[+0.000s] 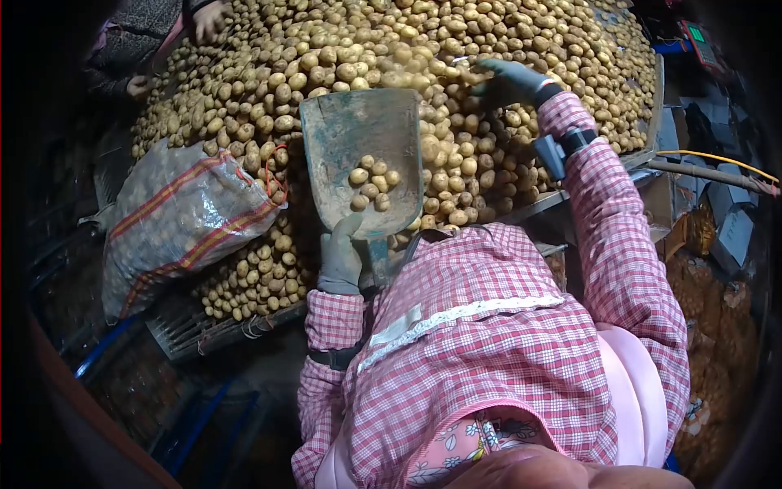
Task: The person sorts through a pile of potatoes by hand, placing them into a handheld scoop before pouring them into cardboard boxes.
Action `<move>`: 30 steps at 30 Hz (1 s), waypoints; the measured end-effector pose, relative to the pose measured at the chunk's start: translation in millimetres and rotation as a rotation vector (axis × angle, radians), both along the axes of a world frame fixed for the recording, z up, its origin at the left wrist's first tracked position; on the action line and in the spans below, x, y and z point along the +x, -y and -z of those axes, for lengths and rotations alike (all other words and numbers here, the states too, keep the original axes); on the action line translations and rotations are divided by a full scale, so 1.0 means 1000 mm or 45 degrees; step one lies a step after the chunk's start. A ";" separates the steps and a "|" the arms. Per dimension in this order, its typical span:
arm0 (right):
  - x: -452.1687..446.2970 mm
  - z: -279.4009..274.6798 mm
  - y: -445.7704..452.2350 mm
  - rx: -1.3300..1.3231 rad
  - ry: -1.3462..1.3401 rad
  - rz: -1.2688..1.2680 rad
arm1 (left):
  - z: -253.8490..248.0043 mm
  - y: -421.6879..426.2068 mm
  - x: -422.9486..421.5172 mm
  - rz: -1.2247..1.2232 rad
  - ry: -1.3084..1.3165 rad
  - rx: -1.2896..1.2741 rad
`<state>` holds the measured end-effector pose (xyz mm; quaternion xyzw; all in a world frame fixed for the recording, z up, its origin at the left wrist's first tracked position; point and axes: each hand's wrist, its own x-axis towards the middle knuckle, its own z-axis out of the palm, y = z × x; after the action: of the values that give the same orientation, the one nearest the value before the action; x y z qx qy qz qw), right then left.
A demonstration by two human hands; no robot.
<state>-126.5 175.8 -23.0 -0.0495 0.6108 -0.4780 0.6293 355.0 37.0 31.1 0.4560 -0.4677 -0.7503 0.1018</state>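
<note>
A worn green scoop lies tilted against the pile of small potatoes, with several potatoes in its pan. My left hand, in a grey glove, grips the scoop at its lower left edge beside the handle; its fingers are partly hidden underneath. Over the pile to the right of the scoop, my gloved right hand reaches out with fingers stretched and apart. No potato shows in it, though its underside is hidden.
On the left lies a full mesh sack with red and yellow stripes. Another person's hand is on the pile at upper left. A device with a lit green display stands at upper right. A yellow cable runs near a pole.
</note>
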 end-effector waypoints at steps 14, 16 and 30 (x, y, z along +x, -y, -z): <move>0.040 -0.009 -0.023 -0.365 -0.832 -0.521 | -0.014 -0.003 -0.001 -0.045 -0.219 0.131; 0.031 0.040 -0.013 -0.747 -1.810 -0.954 | -0.026 -0.005 -0.007 -0.049 -0.150 0.215; 0.001 0.009 0.019 -0.045 -1.136 0.037 | -0.023 -0.007 0.000 -0.245 -0.121 0.254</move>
<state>-125.6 156.9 -31.7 -0.2531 0.8149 -0.4291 0.2962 354.8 43.5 54.1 0.4704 -0.3396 -0.8007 0.1493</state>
